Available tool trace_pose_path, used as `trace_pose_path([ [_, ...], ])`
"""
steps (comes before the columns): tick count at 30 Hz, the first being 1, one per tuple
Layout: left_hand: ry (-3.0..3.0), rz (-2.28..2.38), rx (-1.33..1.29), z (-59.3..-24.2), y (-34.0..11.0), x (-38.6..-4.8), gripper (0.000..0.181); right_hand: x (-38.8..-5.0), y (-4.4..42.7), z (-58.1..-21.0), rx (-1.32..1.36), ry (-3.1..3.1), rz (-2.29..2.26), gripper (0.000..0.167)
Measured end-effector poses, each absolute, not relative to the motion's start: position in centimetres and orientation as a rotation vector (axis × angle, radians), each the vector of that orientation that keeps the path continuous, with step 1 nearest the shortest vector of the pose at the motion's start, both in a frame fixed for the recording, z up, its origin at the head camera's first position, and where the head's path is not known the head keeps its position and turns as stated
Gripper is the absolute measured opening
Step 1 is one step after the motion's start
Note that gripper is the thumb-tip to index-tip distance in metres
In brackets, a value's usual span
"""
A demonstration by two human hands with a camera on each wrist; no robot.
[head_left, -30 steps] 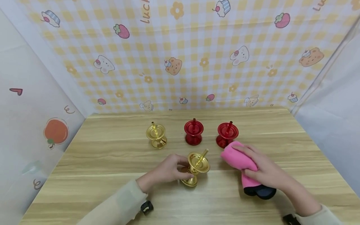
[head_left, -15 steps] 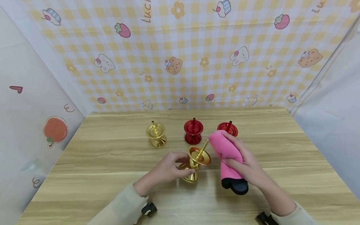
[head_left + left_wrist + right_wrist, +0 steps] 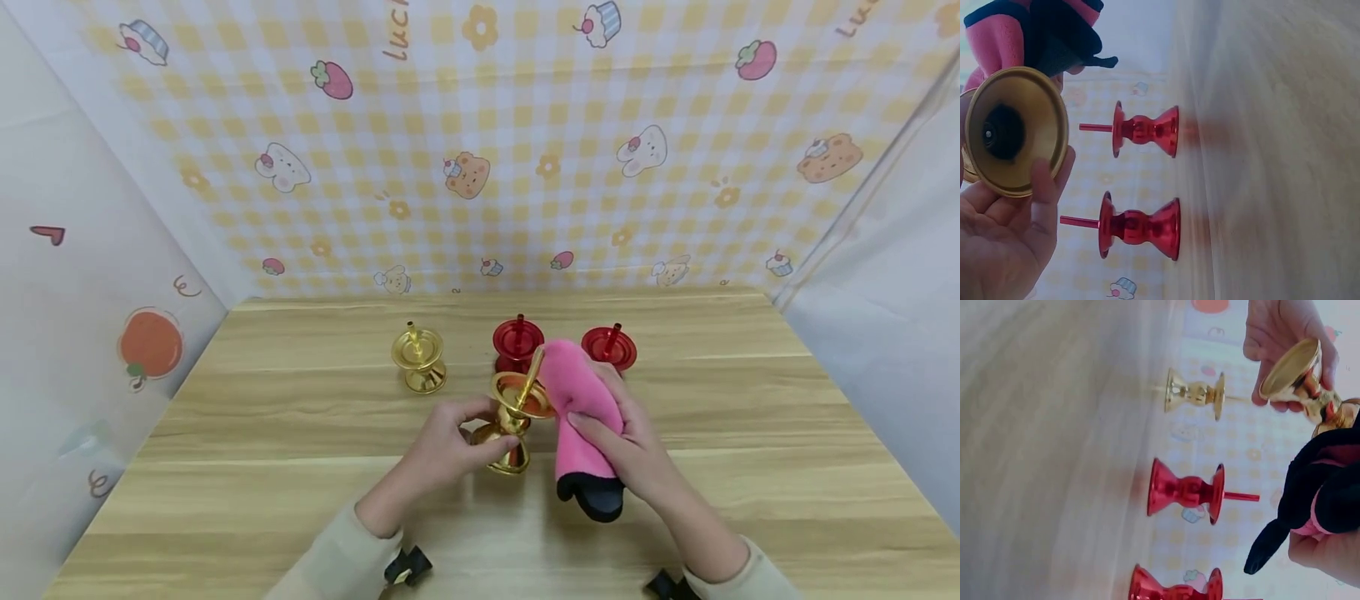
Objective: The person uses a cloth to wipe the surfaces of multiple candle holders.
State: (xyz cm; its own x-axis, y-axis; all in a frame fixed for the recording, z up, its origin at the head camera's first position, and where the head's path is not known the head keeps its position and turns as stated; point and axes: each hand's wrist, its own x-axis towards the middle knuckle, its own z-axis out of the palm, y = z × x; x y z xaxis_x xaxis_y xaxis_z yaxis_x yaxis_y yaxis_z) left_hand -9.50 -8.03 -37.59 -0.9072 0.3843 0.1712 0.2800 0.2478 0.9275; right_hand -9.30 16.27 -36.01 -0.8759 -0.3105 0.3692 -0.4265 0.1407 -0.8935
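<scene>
My left hand (image 3: 450,446) grips a gold candlestick (image 3: 513,422) by its lower part, raised off the table and slightly tilted. Its hollow base (image 3: 1038,125) faces the camera in the left wrist view. In my right hand (image 3: 633,450) is a bunched pink cloth (image 3: 581,400) with black edging, the thumb pressing into it. The cloth stands right beside the candlestick's dish and upright tube, overlapping the dish's right edge in the head view; whether they touch I cannot tell. From the right wrist, the cloth's black side (image 3: 1310,481) hides part of the dish.
Behind my hands, a second gold candlestick (image 3: 420,358) stands upright at the left. Two red candlesticks, a middle one (image 3: 518,337) and a right one (image 3: 609,346), stand in line with it, partly hidden by the cloth. A patterned curtain (image 3: 480,225) backs the wooden table (image 3: 262,467).
My right hand has carried the pink cloth leftward up to the gold candlestick. The left hand has lifted that candlestick slightly, away from me.
</scene>
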Motion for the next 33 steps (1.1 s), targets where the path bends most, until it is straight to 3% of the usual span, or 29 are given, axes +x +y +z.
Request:
trace_pose_path([
  [14, 2.525, 1.807, 0.780, -37.4, -7.8, -8.4, 0.013, -9.4, 17.9, -34.9, 1.037, -2.324, 1.612, 0.055],
  [27, 2.558, 1.784, 0.741, -37.1, -6.5, -7.8, 0.013, -8.2, 17.6, -33.4, 0.967, -2.251, 1.418, 0.061],
  [33, 2.471, 1.811, 0.700, -36.9, -6.7, -7.7, 0.017, -8.3, 17.3, -33.5, 0.850, -2.206, 1.466, 0.054],
])
